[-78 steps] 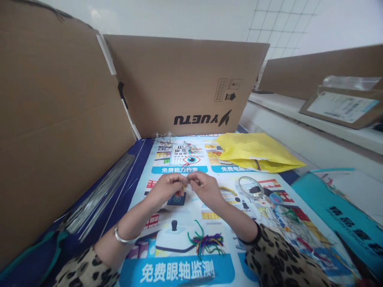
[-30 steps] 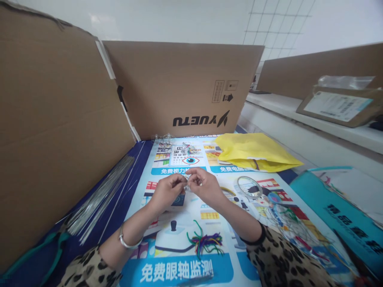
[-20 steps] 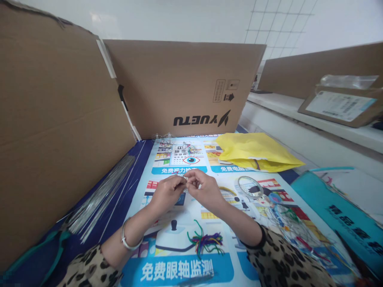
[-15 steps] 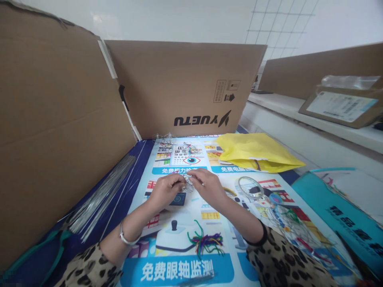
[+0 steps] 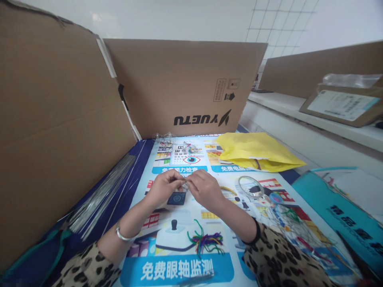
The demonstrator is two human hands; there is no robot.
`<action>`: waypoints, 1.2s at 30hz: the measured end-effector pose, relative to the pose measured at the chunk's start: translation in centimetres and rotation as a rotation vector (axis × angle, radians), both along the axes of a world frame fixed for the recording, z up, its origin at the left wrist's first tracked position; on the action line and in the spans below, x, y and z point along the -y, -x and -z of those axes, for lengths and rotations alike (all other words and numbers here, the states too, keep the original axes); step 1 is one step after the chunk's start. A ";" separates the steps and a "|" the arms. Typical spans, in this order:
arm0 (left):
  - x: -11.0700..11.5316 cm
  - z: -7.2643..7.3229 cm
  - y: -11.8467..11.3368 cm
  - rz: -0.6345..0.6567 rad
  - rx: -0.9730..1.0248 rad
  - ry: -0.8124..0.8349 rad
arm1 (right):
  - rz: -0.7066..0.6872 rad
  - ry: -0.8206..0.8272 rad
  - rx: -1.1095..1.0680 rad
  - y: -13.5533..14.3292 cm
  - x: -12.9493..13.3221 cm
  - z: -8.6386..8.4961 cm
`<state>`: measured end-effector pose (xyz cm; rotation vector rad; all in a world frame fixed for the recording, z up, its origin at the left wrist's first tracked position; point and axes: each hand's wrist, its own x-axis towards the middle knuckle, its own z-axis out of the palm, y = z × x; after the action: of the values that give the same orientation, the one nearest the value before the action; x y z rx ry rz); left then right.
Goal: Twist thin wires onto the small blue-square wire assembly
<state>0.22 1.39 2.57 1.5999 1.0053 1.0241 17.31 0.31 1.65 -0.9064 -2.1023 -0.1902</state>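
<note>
Cardboard screen (image 5: 185, 83) was stood behind the printed poster (image 5: 179, 271). Yellow bag (image 5: 257, 151) was laid far right, wire bundle (image 5: 98, 197) at left. Coloured cords (image 5: 206, 241) were seen near the wrists. Left hand (image 5: 163, 187) and right hand (image 5: 203, 189) were met fingertip to fingertip, pinched shut on a tiny wire piece (image 5: 185, 185) above the poster's centre.

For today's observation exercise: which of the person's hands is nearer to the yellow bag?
Right. The right hand lies just short of the yellow bag, which is further back and to its right; the left hand sits beyond it, further left.
</note>
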 end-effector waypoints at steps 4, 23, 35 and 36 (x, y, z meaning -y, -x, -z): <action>0.0 -0.4 0.1 0.020 0.125 0.122 | -0.021 0.034 -0.033 0.1 0.2 0.1; 0.4 -0.1 0.2 -0.046 -0.315 -0.524 | -0.070 0.177 -0.212 0.0 -0.8 0.7; 0.6 0.5 0.1 -0.106 -0.356 -0.725 | -0.049 0.426 -0.213 0.0 -0.8 0.2; 0.6 0.6 0.1 -0.104 -0.349 -0.744 | -0.060 0.438 -0.210 0.0 -0.8 0.0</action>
<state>0.15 0.83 2.00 2.4179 0.9968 1.3099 17.34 1.09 1.62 -1.0614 -2.0011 0.3963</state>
